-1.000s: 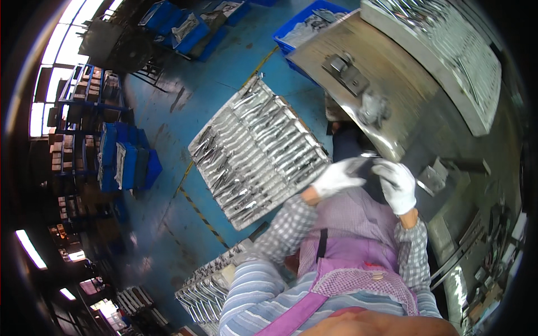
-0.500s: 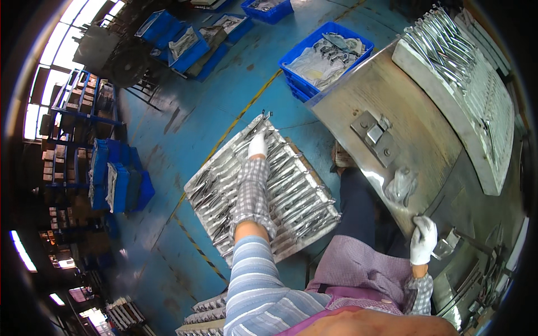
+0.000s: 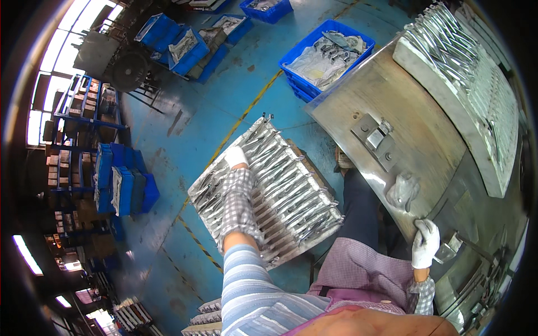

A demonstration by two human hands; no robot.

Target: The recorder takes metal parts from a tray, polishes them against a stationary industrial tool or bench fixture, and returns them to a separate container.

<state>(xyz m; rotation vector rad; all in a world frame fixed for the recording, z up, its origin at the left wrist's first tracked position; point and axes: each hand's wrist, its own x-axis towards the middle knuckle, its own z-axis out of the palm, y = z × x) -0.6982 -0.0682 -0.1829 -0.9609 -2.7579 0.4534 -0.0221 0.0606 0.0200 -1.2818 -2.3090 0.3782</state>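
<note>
My left hand (image 3: 236,157), in a white glove, reaches over the far left part of a pale ridged rack (image 3: 274,257). Thin, shiny metal rods (image 3: 291,187) lie in rows across that rack. The left fingers are at the rods there, but their grip is hidden. My right hand (image 3: 426,243), also gloved in white, rests at the near corner of the metal-topped bench (image 3: 431,140). Its fingers are curled, and whatever may be inside them is hidden. A crumpled grey cloth (image 3: 403,190) lies on the bench just beyond it.
A dark block fixture (image 3: 374,137) sits on the bench. At far right, a pale curved rack (image 3: 482,148) carries many metal rods. A blue crate (image 3: 330,56) with cloth and metal parts stands behind the bench. Blue bins (image 3: 126,182) are stacked on the left.
My left hand has moved left and nearer over the rack, from its far corner. Bare grooves now show beside my forearm. My right hand remains at the bench corner.
</note>
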